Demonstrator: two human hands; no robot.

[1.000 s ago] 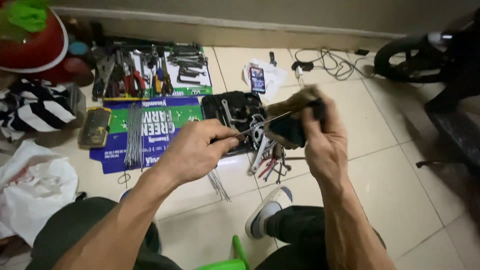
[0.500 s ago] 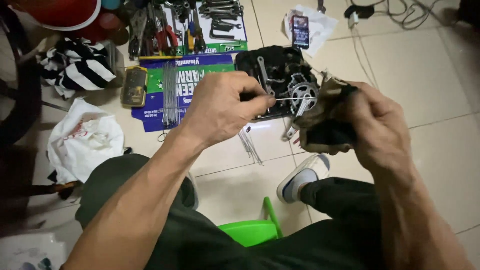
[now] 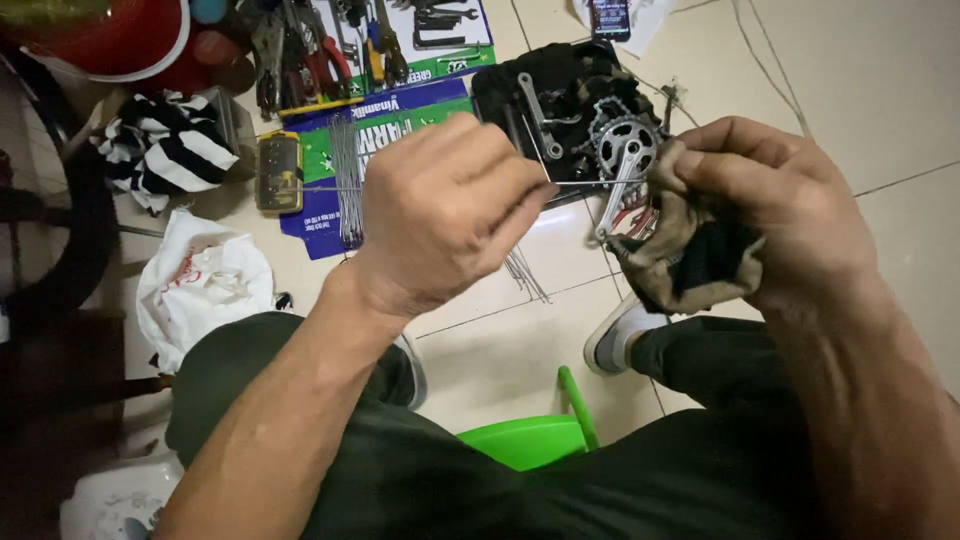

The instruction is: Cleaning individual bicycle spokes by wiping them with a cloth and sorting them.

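Note:
My left hand [image 3: 440, 215] pinches one end of a thin metal spoke [image 3: 590, 182] that runs level to the right. My right hand [image 3: 775, 205] grips a dirty brown and black rag [image 3: 685, 260] wrapped around the spoke's other end. Below the hands, on the tiled floor, lies a black tray [image 3: 500, 85] with a chainring and crank arm [image 3: 622, 150] and other metal parts. A bundle of spokes [image 3: 345, 175] rests on a blue and green printed sheet [image 3: 400, 125].
Pliers and other hand tools [image 3: 320, 55] lie at the top. A yellow case [image 3: 278, 172], a striped cloth [image 3: 160, 150], a white plastic bag [image 3: 205, 285], a red bowl [image 3: 120, 40] and a phone [image 3: 610, 15] are around. A green stool [image 3: 525, 435] is under me.
The view has closed in on the hands and dipped lower. Both hands keep hold of the spoke and rag, which now sit nearer the camera.

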